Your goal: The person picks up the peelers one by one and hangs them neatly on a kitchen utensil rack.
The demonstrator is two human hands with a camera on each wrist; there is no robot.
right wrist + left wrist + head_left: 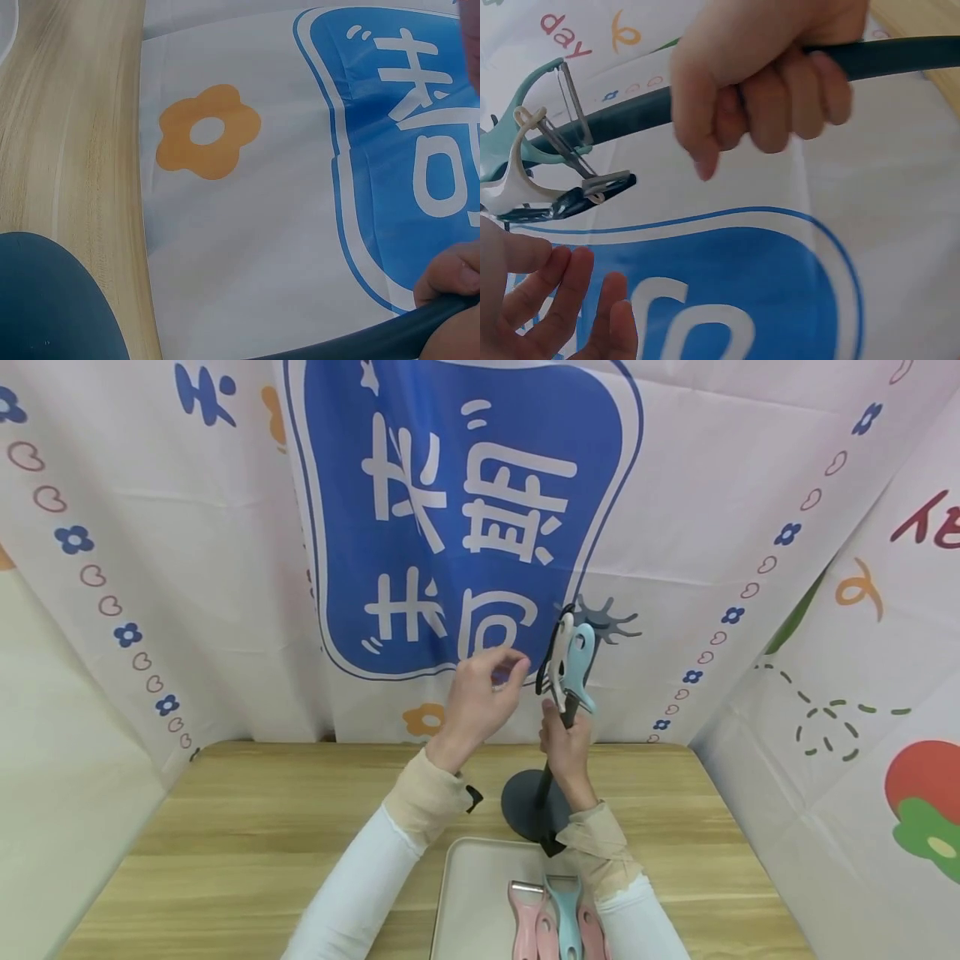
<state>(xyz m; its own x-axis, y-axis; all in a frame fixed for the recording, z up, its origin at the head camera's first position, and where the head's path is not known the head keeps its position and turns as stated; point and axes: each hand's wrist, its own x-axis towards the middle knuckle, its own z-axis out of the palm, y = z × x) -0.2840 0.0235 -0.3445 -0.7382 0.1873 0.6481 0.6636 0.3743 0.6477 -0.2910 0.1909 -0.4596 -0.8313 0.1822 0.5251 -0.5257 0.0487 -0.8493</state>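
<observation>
Head view — right hand (567, 745) grips the stand (547, 783); left hand (480, 695) — fingers relaxed — beside hanging peelers (579, 662).

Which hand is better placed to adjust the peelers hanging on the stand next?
Probably the left. The left hand looks empty, its fingers relaxed close beside the hanging peelers. The right hand is wrapped around the stand's pole just below them, so it seems better left gripping there.
</observation>
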